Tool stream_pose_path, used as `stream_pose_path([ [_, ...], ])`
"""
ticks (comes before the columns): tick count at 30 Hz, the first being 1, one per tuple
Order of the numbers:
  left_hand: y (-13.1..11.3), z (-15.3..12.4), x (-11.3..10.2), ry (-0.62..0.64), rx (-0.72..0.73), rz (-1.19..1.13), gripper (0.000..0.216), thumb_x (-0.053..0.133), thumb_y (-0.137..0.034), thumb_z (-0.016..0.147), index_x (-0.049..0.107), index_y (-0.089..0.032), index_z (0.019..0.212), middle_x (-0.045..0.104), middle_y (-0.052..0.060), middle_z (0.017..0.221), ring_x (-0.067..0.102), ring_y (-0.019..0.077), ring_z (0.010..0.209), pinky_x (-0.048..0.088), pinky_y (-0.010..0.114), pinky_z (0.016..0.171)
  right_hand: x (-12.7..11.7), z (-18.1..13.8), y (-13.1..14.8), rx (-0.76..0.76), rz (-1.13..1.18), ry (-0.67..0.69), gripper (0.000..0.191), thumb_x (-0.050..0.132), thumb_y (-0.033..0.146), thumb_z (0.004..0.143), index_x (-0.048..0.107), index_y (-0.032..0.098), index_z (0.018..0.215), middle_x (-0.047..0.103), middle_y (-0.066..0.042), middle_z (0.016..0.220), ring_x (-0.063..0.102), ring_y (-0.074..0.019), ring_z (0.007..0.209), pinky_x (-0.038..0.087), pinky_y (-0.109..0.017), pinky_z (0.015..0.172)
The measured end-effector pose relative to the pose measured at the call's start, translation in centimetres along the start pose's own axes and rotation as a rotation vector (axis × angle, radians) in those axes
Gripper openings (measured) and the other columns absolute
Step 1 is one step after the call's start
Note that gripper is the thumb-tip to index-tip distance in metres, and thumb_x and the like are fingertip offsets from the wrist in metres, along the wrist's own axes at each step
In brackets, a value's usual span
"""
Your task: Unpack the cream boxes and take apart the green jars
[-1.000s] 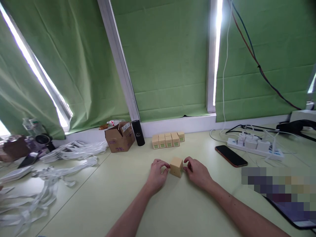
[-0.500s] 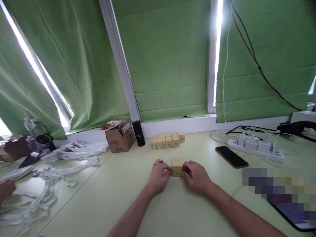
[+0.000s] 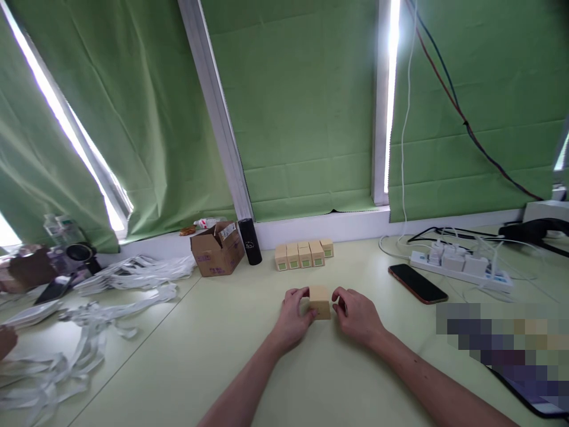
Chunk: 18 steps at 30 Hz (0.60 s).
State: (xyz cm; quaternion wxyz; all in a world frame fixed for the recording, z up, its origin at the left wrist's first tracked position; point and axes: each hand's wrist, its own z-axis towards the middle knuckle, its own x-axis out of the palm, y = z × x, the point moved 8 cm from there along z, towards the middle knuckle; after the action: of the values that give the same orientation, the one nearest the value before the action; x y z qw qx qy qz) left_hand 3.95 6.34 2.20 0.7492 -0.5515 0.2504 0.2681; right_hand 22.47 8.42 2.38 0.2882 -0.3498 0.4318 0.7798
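A small brown cardboard box [image 3: 320, 309] stands on the table in front of me. My left hand [image 3: 293, 316] grips it from the left, thumb on its front face and fingers reaching round behind. Just off the box's right side is my right hand [image 3: 355, 314], its fingers curled and a gap between thumb and forefinger. It looks to hold nothing. Farther back, several similar small boxes [image 3: 304, 256] with green-and-white labels stand in a row.
Behind, to the left, are an open carton [image 3: 216, 256] and a black cylinder [image 3: 250, 242]. White straps [image 3: 89, 338] lie at far left, near another person's hand [image 3: 6, 341]. On the right are a phone [image 3: 418, 283], a power strip [image 3: 462, 270] with cables and a partly blurred dark device [image 3: 533, 391].
My left hand has moved from touching the box's left side to gripping its front and back. My right fingers have come slightly away from the box.
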Motion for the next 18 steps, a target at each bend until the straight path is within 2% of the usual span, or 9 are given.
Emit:
stream_pose_path([
  [5,-0.7,-0.3,-0.9,-0.112,0.053,0.056,0.046,0.076,-0.021,0.079,0.063,-0.024,0.122,0.063,0.009,0.124,0.056,0.0284,0.125,0.045,0.045,0.110,-0.7,-0.2,0.2,-0.056,0.020,-0.103,0.013,0.055,0.013,0.090,0.061,0.022,0.097,0.067,-0.002,0.082,0.064,-0.0201,0.076,0.039,-0.029,0.067],
  [8,-1.8,-0.5,-1.6,-0.199,0.172,0.131,0.043,0.078,-0.018,0.080,0.060,-0.024,0.119,0.065,0.007,0.119,0.056,0.0299,0.120,0.047,0.049,0.105,-1.5,-0.4,0.7,-0.117,0.056,-0.190,0.014,0.053,0.014,0.090,0.060,0.022,0.098,0.066,-0.002,0.082,0.063,-0.0209,0.077,0.044,-0.031,0.069],
  [12,-3.2,-1.0,-2.4,-0.304,0.342,0.211,0.047,0.076,-0.014,0.084,0.054,-0.023,0.124,0.063,0.009,0.122,0.057,0.0304,0.117,0.050,0.051,0.100,-2.5,-0.9,1.5,-0.201,0.113,-0.293,0.015,0.052,0.015,0.091,0.057,0.022,0.104,0.066,-0.004,0.088,0.063,-0.0228,0.082,0.049,-0.035,0.071],
  [15,-4.6,-1.7,-2.7,-0.357,0.460,0.320,0.049,0.074,-0.014,0.087,0.051,-0.023,0.129,0.062,0.011,0.124,0.059,0.0312,0.116,0.052,0.052,0.098,-3.1,-1.2,2.3,-0.263,0.178,-0.333,0.016,0.053,0.020,0.095,0.054,0.022,0.111,0.066,-0.007,0.099,0.064,-0.0243,0.090,0.054,-0.038,0.075],
  [18,-6.6,-2.7,-2.8,-0.433,0.610,0.455,0.043,0.073,-0.018,0.090,0.052,-0.021,0.127,0.064,0.013,0.119,0.061,0.0309,0.109,0.053,0.051,0.095,-3.6,-1.6,3.2,-0.330,0.258,-0.359,0.023,0.054,0.023,0.097,0.051,0.023,0.120,0.064,-0.011,0.114,0.064,-0.0261,0.100,0.058,-0.040,0.080],
])
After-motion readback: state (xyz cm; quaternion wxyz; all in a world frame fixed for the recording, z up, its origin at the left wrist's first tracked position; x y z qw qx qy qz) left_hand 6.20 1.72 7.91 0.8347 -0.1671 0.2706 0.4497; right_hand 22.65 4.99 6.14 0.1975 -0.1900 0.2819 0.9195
